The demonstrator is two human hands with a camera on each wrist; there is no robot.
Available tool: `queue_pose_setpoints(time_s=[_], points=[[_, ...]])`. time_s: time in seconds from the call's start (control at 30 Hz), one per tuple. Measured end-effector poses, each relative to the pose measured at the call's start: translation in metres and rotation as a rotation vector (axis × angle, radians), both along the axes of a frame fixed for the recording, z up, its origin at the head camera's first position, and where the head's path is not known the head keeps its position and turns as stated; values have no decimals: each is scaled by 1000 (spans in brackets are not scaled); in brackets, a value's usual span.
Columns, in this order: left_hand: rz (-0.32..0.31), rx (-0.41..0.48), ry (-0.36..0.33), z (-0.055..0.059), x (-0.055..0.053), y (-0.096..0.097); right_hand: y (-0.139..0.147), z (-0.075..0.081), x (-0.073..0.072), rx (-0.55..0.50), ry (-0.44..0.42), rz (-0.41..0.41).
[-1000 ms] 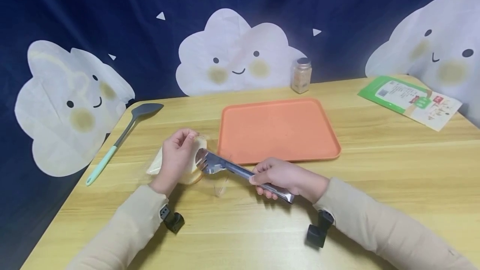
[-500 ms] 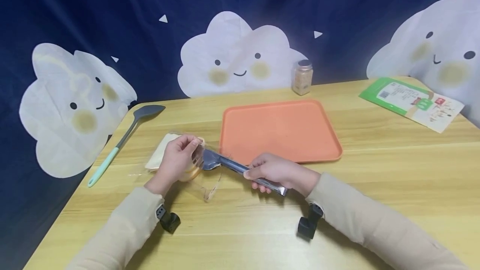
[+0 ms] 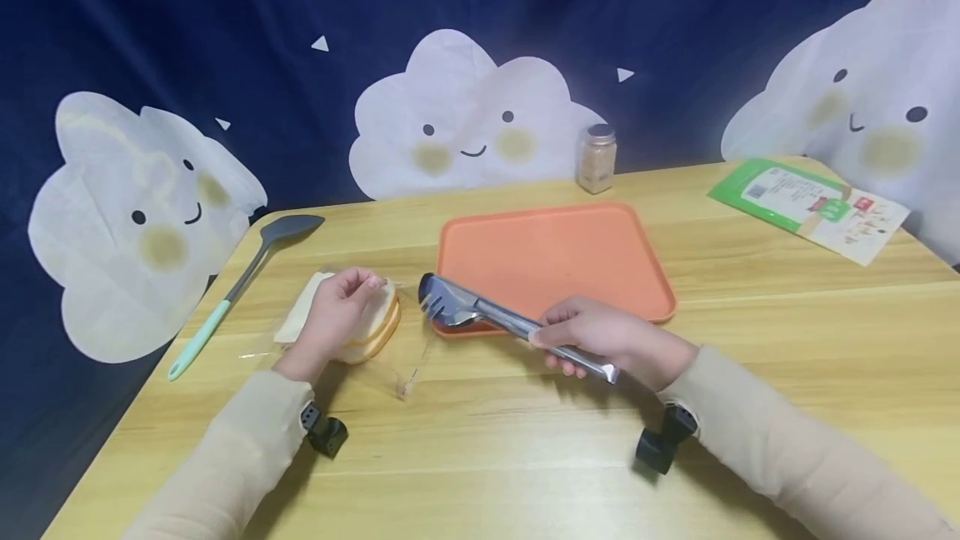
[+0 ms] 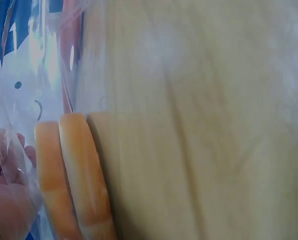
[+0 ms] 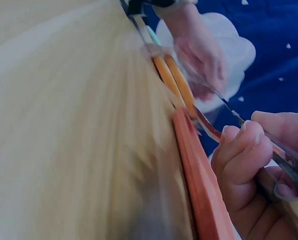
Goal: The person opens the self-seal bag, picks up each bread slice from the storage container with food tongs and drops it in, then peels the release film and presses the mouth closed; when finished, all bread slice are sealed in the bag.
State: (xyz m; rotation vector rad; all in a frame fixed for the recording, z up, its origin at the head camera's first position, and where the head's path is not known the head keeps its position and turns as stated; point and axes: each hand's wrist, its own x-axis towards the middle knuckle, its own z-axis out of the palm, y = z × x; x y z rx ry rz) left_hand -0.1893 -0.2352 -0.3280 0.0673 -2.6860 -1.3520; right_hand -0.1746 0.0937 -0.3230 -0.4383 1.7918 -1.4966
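Tongs (image 3: pixel 512 322), clamped by fingers of the right hand (image 3: pixel 600 332), had been drawn from the bag (image 3: pixel 402 382) to the edge of the tray (image 3: pixel 555 252). The bag was pinched by the left hand (image 3: pixel 337 307); bread (image 3: pixel 378 327) was seen inside, seemingly not taken yet.

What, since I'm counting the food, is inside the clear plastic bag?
Inside the clear plastic bag is sliced bread; two slices' crusts show, one over the other. In the head view the left hand covers part of the bread; that stretch cannot be seen.
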Motion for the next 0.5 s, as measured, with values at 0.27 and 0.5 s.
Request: queue_pose_setpoints(time_s=[0.27, 0.5], points=[[-98, -80, 50, -3, 4, -3, 20, 4, -7, 2, 31, -42], [-149, -110, 42, -3, 5, -4, 43, 7, -11, 6, 83, -121]])
